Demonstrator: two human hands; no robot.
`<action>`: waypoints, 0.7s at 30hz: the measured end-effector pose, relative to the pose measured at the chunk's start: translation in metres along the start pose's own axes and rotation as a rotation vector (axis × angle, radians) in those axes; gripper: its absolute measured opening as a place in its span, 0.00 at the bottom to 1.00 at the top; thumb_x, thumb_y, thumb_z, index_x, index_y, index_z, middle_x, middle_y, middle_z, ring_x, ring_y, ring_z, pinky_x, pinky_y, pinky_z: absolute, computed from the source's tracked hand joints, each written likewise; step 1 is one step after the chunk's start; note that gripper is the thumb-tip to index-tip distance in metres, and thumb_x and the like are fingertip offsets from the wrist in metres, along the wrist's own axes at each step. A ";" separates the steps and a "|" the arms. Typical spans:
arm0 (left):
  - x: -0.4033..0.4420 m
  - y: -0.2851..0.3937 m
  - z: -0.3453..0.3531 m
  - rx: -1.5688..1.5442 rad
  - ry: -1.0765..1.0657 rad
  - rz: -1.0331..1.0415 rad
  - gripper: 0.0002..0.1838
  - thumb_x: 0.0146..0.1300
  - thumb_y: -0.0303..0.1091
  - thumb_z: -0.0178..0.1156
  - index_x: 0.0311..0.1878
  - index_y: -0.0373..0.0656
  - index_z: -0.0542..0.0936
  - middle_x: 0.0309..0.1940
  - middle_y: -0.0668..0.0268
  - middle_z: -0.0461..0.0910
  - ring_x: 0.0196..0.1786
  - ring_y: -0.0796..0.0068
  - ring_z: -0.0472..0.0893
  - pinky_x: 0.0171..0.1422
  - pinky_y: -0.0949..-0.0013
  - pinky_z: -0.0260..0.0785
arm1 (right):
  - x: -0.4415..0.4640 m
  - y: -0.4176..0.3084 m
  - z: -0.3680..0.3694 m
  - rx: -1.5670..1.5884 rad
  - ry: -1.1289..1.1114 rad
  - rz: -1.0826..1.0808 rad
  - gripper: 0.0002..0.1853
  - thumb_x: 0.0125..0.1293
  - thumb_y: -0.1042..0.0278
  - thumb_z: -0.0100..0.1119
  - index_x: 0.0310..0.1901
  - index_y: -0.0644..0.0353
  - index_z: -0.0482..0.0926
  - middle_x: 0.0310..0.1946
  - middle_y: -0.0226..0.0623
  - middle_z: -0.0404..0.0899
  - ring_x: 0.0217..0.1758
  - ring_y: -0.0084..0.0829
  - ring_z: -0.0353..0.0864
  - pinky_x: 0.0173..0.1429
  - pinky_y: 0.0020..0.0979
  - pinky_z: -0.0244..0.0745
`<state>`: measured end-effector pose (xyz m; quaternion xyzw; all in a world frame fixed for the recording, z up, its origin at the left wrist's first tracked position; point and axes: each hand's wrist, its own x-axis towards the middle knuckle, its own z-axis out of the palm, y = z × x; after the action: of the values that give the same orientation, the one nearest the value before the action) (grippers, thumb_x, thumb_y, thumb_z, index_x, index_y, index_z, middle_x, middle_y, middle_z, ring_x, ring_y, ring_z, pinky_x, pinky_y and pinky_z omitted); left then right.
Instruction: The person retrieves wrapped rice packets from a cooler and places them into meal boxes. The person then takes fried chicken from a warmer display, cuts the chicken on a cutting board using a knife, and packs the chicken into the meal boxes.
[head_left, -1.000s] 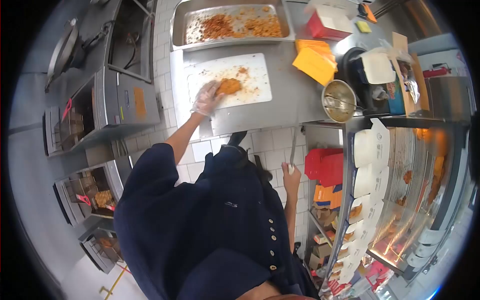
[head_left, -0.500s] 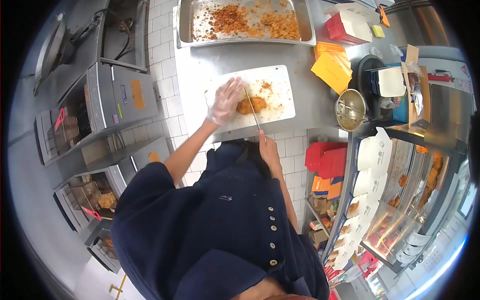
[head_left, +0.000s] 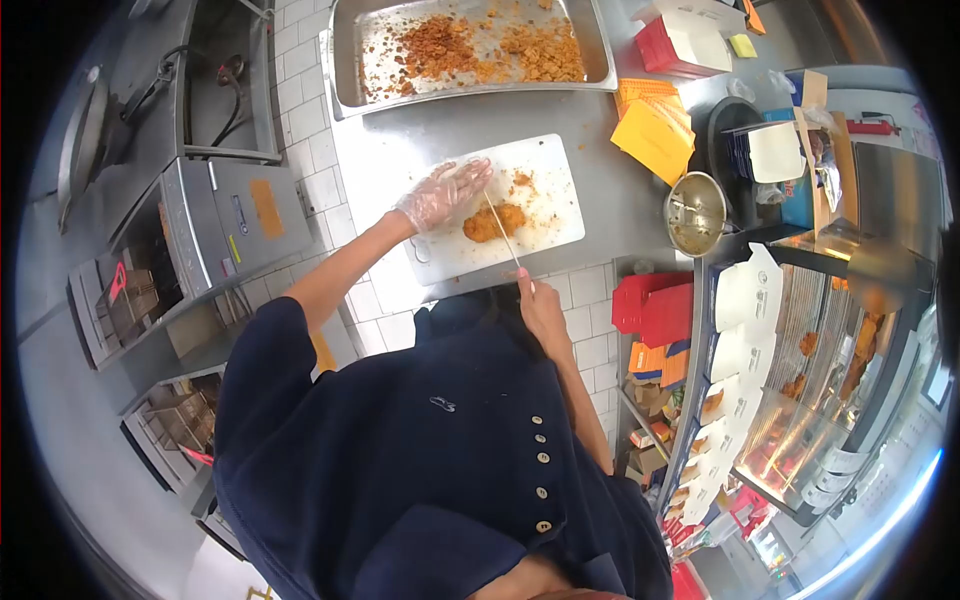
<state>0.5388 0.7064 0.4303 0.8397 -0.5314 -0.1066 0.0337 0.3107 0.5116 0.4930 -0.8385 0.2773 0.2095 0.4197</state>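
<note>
A piece of fried, breaded food lies on the white cutting board, with brown crumbs scattered around it. The knife lies across the food, its blade pointing up and slightly left. My right hand is closed around its handle at the board's near edge. My left hand, in a clear plastic glove, has its fingers stretched out at the blade's tip, above and left of the food. Whether the fingertips touch the blade is unclear.
A deep metal tray with crumbs stands beyond the board. Yellow-orange cartons, a metal bowl and a red-and-white box are to the right. Open white boxes line a shelf. Fryers stand at the left.
My right hand has brought the knife up from beside the counter onto the food. My left hand has let go of the food and moved to the blade's tip. The view has shifted.
</note>
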 end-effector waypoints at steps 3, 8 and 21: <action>0.010 0.011 0.012 -0.053 -0.012 -0.026 0.32 0.75 0.34 0.40 0.82 0.50 0.52 0.83 0.66 0.51 0.84 0.71 0.52 0.86 0.57 0.46 | 0.017 0.029 0.021 -0.067 0.041 0.038 0.38 0.78 0.40 0.42 0.35 0.77 0.82 0.34 0.73 0.80 0.44 0.71 0.80 0.50 0.58 0.74; 0.022 -0.006 0.037 -0.062 -0.032 0.051 0.32 0.75 0.39 0.41 0.82 0.53 0.53 0.83 0.70 0.50 0.84 0.71 0.53 0.85 0.58 0.48 | 0.035 0.046 0.033 -0.117 0.102 0.031 0.39 0.77 0.37 0.43 0.35 0.77 0.83 0.35 0.72 0.81 0.45 0.71 0.81 0.53 0.59 0.76; 0.029 0.005 -0.005 0.087 -0.162 0.060 0.32 0.74 0.35 0.42 0.81 0.50 0.54 0.83 0.66 0.52 0.83 0.69 0.54 0.80 0.52 0.57 | 0.013 0.019 -0.005 -0.016 -0.013 0.127 0.42 0.74 0.33 0.44 0.40 0.77 0.83 0.40 0.74 0.81 0.51 0.70 0.80 0.59 0.59 0.73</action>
<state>0.5476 0.6774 0.4319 0.8129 -0.5612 -0.1498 -0.0428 0.3090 0.4939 0.4769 -0.8212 0.3254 0.2436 0.4006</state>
